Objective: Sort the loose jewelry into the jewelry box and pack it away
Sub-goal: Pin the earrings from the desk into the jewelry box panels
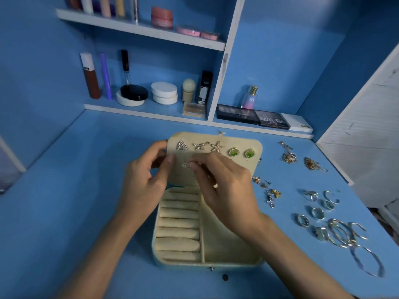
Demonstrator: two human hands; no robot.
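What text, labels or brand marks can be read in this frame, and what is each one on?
"MATTE": on the dark eyeshadow palette at the back of the desk.
"SB": on the perfume bottle behind the palettes.
Black carton on the lower shelf: print too blurred to read.
Brown tube on the same shelf: label too small to read.
Jewelry box: no text visible.
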